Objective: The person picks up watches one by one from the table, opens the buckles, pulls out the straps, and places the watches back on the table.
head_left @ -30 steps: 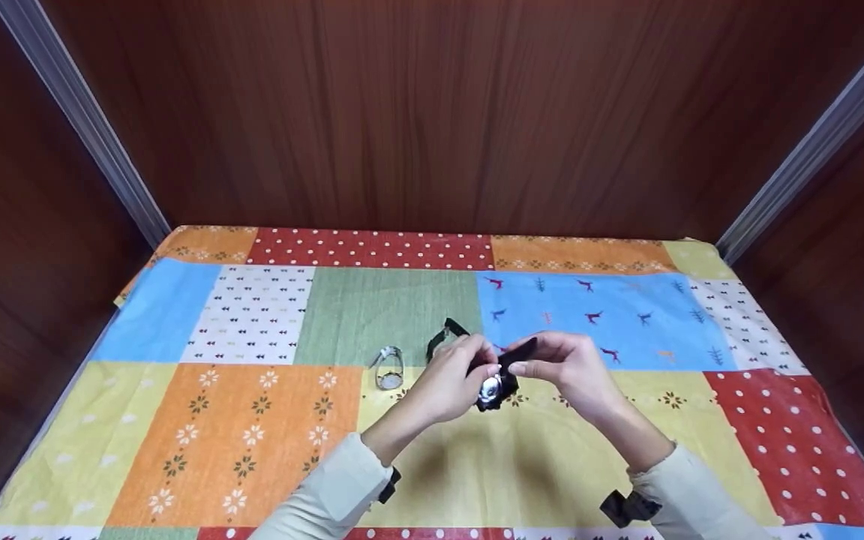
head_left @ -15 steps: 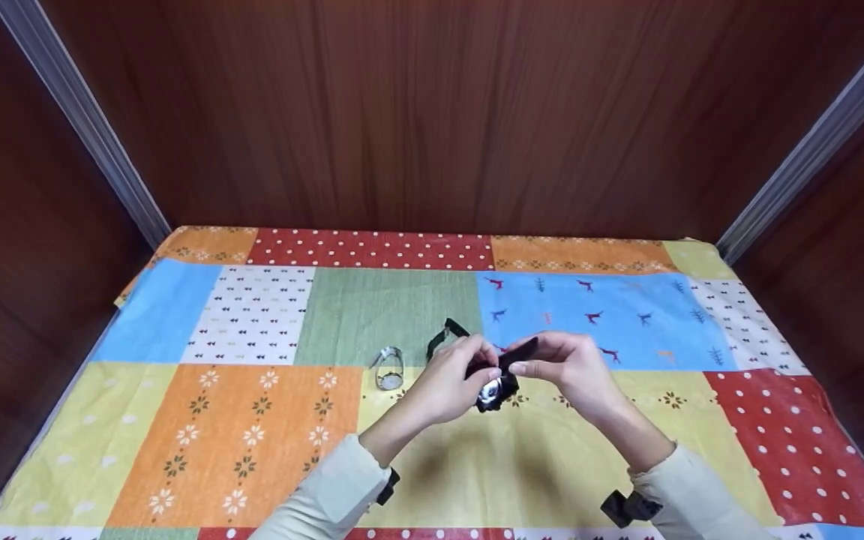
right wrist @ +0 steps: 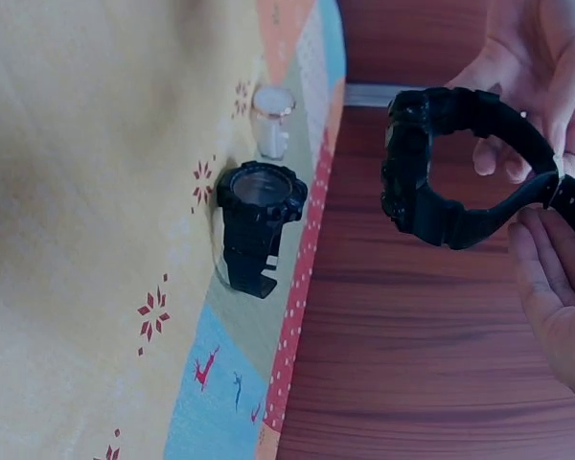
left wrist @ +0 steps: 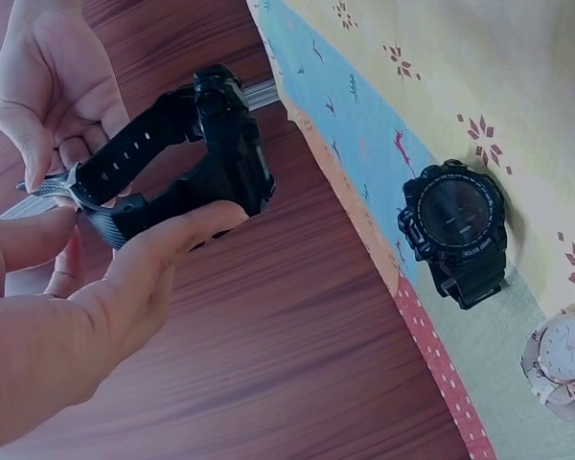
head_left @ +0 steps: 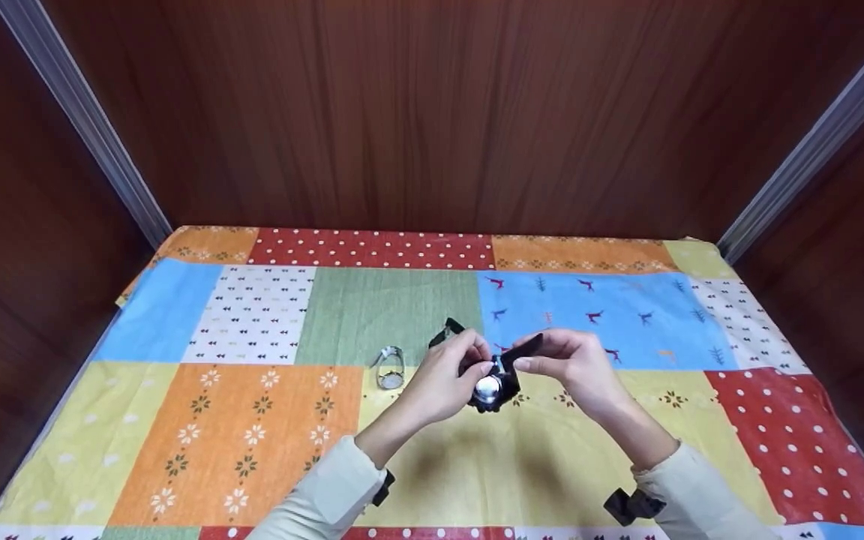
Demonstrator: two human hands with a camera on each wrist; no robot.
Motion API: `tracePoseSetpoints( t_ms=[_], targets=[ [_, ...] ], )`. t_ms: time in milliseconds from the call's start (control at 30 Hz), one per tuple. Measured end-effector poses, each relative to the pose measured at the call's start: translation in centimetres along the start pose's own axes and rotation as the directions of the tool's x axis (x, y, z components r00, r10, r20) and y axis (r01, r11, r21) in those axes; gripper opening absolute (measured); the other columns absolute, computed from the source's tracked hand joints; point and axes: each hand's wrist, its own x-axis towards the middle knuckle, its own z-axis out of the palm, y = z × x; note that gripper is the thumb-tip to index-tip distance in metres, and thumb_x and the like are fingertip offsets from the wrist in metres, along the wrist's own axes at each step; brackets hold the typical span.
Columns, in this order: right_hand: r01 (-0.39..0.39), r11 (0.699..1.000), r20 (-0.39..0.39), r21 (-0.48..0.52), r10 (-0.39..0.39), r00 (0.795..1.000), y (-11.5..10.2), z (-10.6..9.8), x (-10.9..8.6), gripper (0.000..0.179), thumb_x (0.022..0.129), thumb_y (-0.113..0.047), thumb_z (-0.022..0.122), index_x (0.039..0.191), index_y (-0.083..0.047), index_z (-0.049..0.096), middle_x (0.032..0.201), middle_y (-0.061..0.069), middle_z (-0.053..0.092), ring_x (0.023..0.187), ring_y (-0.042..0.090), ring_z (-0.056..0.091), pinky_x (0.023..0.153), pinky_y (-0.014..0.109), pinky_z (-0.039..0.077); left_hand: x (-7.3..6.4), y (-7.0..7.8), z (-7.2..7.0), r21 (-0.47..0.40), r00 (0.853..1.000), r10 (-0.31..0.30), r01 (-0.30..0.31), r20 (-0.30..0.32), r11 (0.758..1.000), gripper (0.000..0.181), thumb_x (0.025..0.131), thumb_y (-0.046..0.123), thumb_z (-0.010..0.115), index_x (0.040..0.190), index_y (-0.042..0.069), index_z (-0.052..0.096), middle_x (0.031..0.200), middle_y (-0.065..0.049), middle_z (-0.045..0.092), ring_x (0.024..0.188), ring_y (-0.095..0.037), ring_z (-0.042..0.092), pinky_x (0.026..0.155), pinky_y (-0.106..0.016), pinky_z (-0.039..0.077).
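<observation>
Between both hands hangs a black watch (head_left: pixel 487 390), raised off the cloth (head_left: pixel 222 420), its strap (head_left: pixel 528 348) pinched by the left hand (head_left: pixel 445 381) and the right hand (head_left: pixel 574 367); their fingertips stand slightly farther apart than half a second ago, and more of its face gleams. Patchwork spreads beneath, with a silver watch (head_left: pixel 390 380) across a green and a yellow patch; beyond rises a brown wall (head_left: pixel 402 112). Both wrist views show the dial of a second watch (left wrist: pixel 457 216) (from the head, the left hand hides most of it).
</observation>
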Motion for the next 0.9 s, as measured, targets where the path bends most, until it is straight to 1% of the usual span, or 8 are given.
tracePoseSetpoints(
  t_ms=[133,267,400,500,567,733,900],
  targets=[
    [-0.006,1.000,-0.002,-0.006,0.006,1.000,-0.05,0.00,0.02,0.031,0.075,-0.013,0.075,0.098,0.006,0.066,0.085,0.010,0.068,0.082,0.020,0.063,0.078,0.032,0.049,0.03,-0.12,0.02,-0.002,1.000,-0.008,0.008,-0.014,1.000,0.005,0.087,0.006,0.057,0.086,0.009,0.053,0.080,0.001,0.056,0.078,-0.014,0.052,0.072,-0.029,0.042],
    [-0.006,1.000,-0.021,-0.012,0.006,1.000,-0.11,-0.04,0.02,0.029,0.074,-0.012,0.075,0.096,0.005,0.066,0.084,0.010,0.068,0.080,0.019,0.063,0.076,0.030,0.049,0.03,-0.13,-0.08,-0.025,1.000,-0.018,0.017,-0.026,1.000,0.006,0.087,0.008,0.060,0.088,0.009,0.054,0.082,-0.001,0.058,0.079,-0.015,0.053,0.073,-0.036,0.045],
    [-0.011,1.000,-0.035,-0.011,0.011,0.999,-0.16,-0.10,0.02,0.026,0.074,-0.011,0.075,0.094,0.003,0.068,0.084,0.010,0.068,0.080,0.019,0.064,0.076,0.030,0.049,-0.02,-0.19,-0.31,-0.043,0.999,-0.037,0.037,-0.019,0.998,0.016,0.082,0.008,0.066,0.095,0.007,0.057,0.090,-0.005,0.061,0.086,-0.019,0.056,0.080,-0.042,0.045],
    [-0.019,1.000,-0.045,-0.004,0.019,0.999,-0.20,-0.15,0.05,0.025,0.073,-0.012,0.076,0.093,0.001,0.068,0.084,0.009,0.068,0.080,0.020,0.063,0.077,0.030,0.049,-0.07,-0.29,-0.47,-0.035,0.998,-0.057,0.056,-0.017,0.998,0.026,0.077,0.007,0.071,0.101,0.006,0.060,0.096,-0.007,0.063,0.091,-0.020,0.057,0.084,-0.041,0.044],
    [-0.019,1.000,-0.047,-0.004,0.019,0.999,-0.22,-0.18,0.06,0.026,0.073,-0.012,0.076,0.094,0.001,0.068,0.084,0.009,0.068,0.081,0.020,0.063,0.077,0.031,0.049,-0.11,-0.39,-0.51,-0.018,0.997,-0.066,0.066,-0.024,0.998,0.029,0.076,0.006,0.073,0.103,0.005,0.062,0.098,-0.007,0.063,0.092,-0.021,0.057,0.084,-0.040,0.044],
    [-0.017,1.000,-0.057,-0.001,0.017,0.998,-0.29,-0.14,0.11,0.026,0.073,-0.011,0.076,0.095,0.001,0.068,0.085,0.010,0.068,0.082,0.021,0.063,0.078,0.032,0.048,-0.12,-0.71,-0.43,0.034,0.996,-0.067,0.069,-0.057,0.997,0.024,0.075,0.006,0.073,0.098,0.004,0.067,0.095,-0.006,0.064,0.091,-0.021,0.057,0.082,-0.038,0.045],
    [-0.003,1.000,-0.047,0.018,0.004,0.999,-0.36,-0.04,0.13,0.028,0.073,-0.010,0.076,0.096,0.003,0.067,0.087,0.011,0.068,0.084,0.020,0.062,0.079,0.032,0.049,-0.04,-0.76,-0.36,0.043,0.995,-0.061,0.064,-0.077,0.997,0.019,0.075,0.005,0.072,0.093,0.004,0.069,0.090,-0.004,0.066,0.087,-0.019,0.058,0.078,-0.034,0.046]
  ],
)
